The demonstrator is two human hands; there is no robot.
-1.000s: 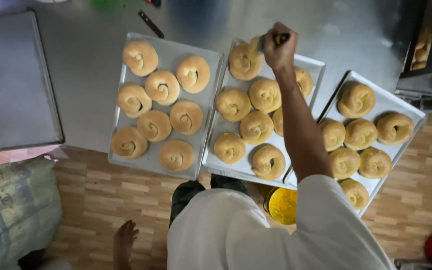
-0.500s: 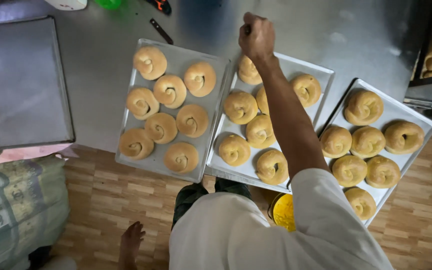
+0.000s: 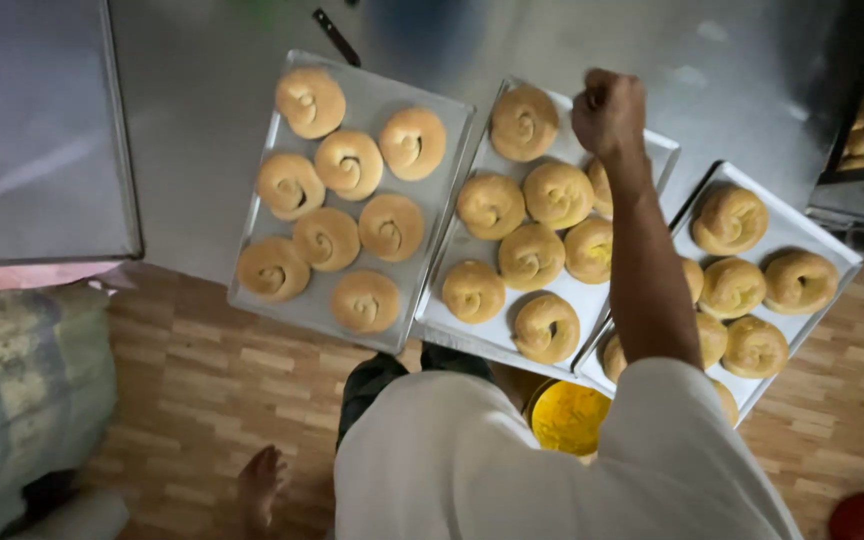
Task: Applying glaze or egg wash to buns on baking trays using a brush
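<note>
Your right hand (image 3: 609,108) is curled into a tight fist at about one o'clock in the view, reaching out over the far end of the middle tray (image 3: 652,155); whatever the fingers may be pinching is hidden inside the fist, so I cannot tell what it is. Your left hand is out of sight. Just at nine o'clock from the fist lies a spiral bun (image 3: 524,122), the farthest one on that tray, with more buns down the tray toward six o'clock under your forearm. The left tray (image 3: 444,190) sits touching it at nine o'clock, holding eight coiled buns, and the right tray (image 3: 822,300) lies at four o'clock, tilted. A yellow bowl (image 3: 567,418) shows at six o'clock beneath the trays' near edge, beside your white sleeve (image 3: 672,440).
</note>
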